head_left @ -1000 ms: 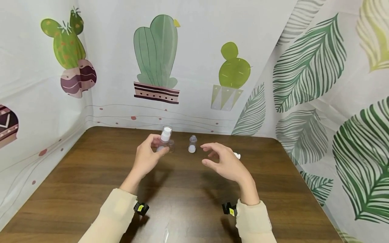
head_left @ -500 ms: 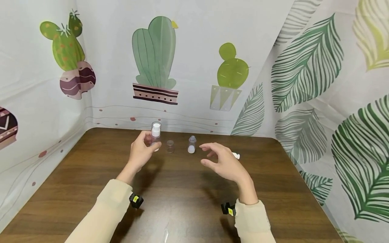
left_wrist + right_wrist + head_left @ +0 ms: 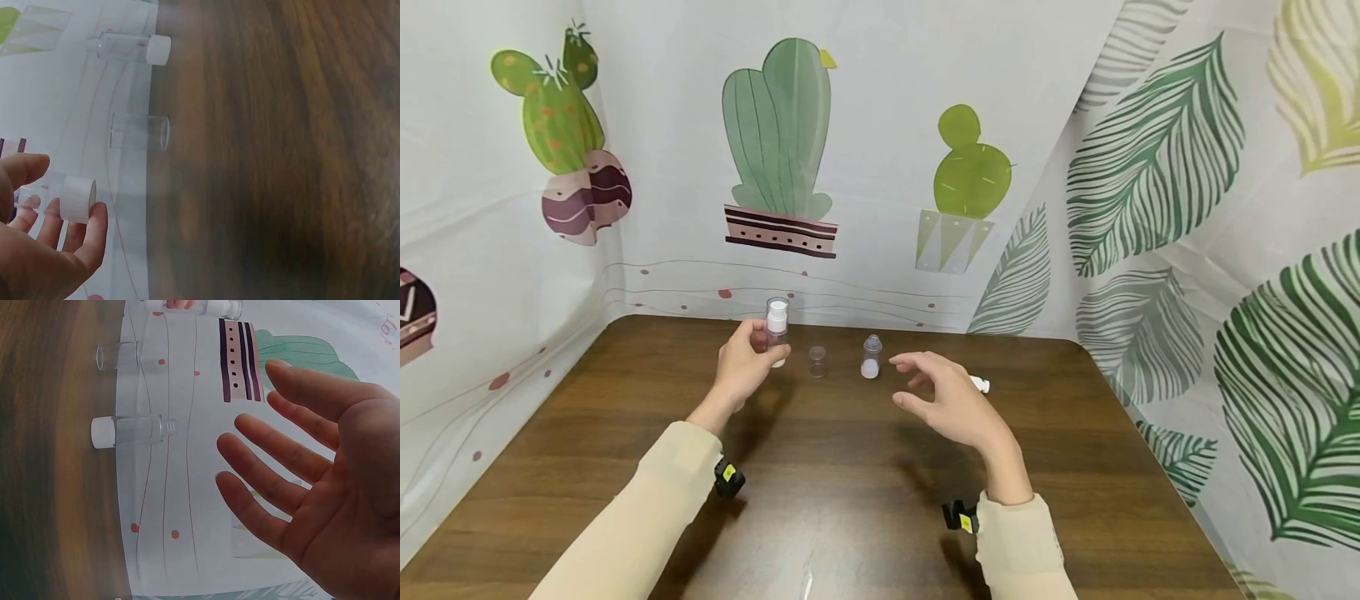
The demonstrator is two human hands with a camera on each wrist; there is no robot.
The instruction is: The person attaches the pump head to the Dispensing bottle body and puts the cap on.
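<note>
My left hand (image 3: 743,367) grips a clear bottle (image 3: 777,318) with a white pump top under a transparent cover. It is upright, and its white base (image 3: 79,199) hangs above the table. Just right of it, a loose clear cap (image 3: 817,362) stands on the table. Further right stands a small clear bottle (image 3: 870,358) with a bare threaded neck and a white base (image 3: 103,432). My right hand (image 3: 951,398) hovers beside that bottle, fingers spread and loosely bent, holding nothing. Behind the right hand lies a white piece (image 3: 980,383), partly hidden.
The brown wooden table (image 3: 850,483) reaches back to a white curtain (image 3: 880,150) printed with cacti and leaves. The curtain hangs close behind the bottles and along both sides.
My left hand has moved left and slightly back with the pump bottle, away from the loose cap, which now shows fully. The right hand stays nearly still.
</note>
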